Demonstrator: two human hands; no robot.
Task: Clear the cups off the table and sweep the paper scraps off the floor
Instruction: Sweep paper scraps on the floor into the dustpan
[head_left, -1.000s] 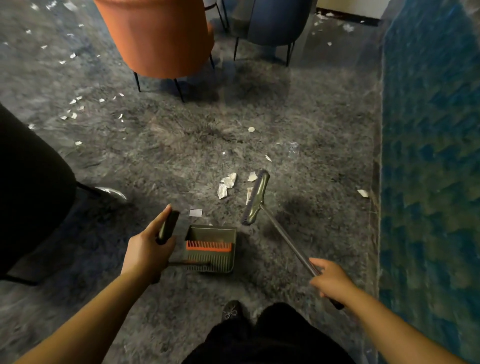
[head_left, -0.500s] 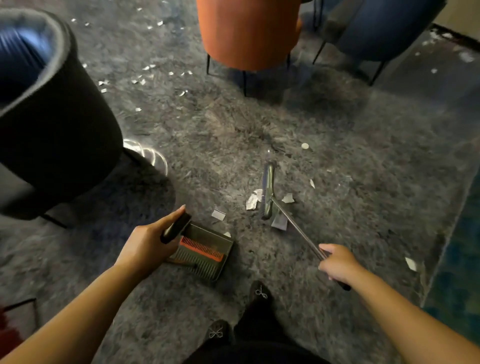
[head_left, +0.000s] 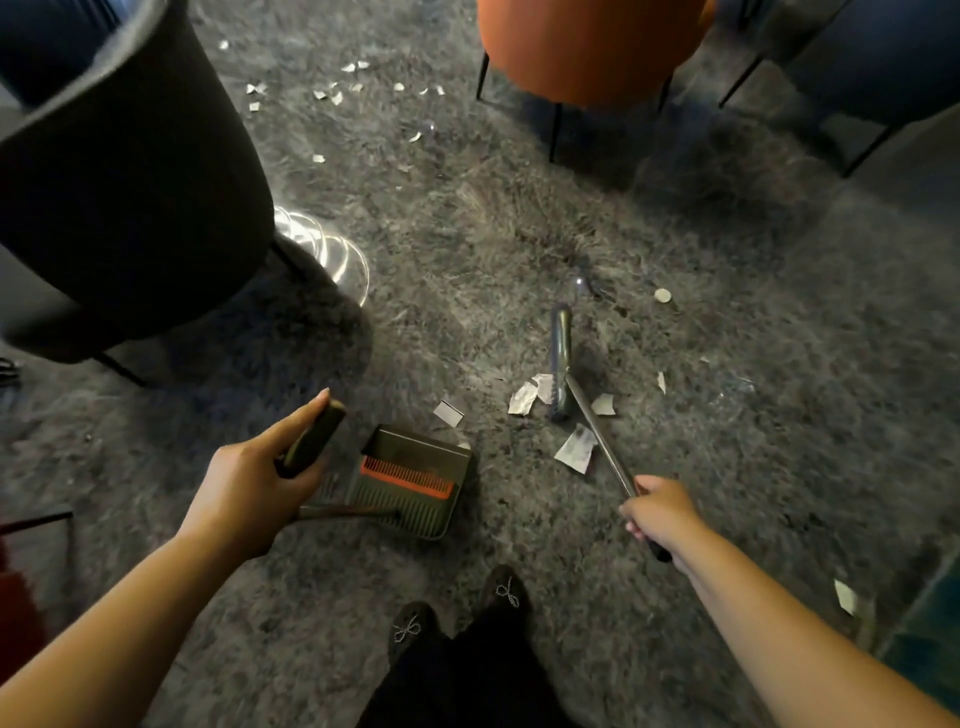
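A: What is the left hand (head_left: 254, 480) doing?

B: Its fingers are curled round the dark handle (head_left: 313, 439) of the dustpan (head_left: 415, 480); the thumb lies straight along the top; the pan sits on the grey carpet (head_left: 467, 234) in front of the person's shoes (head_left: 457, 610), with an orange comb strip inside it.

A: And the right hand (head_left: 660, 512)?

B: It grips the thin metal pole of the broom (head_left: 561, 364); the fingers are wrapped tight round the pole; the broom head rests on the carpet, well out in front.

A: Where are the paper scraps (head_left: 524, 397)?

B: A few white bits lie just beside the broom head, on both sides; one bigger bit (head_left: 575, 449) lies next to the pole; one small bit (head_left: 448, 413) lies near the open end of the dustpan; many little bits (head_left: 332, 93) lie far off, between the black chair (head_left: 119, 182) and the orange chair (head_left: 587, 47); one more (head_left: 844, 596) lies by the right arm.

A: Any cups?

B: I cannot see any here.
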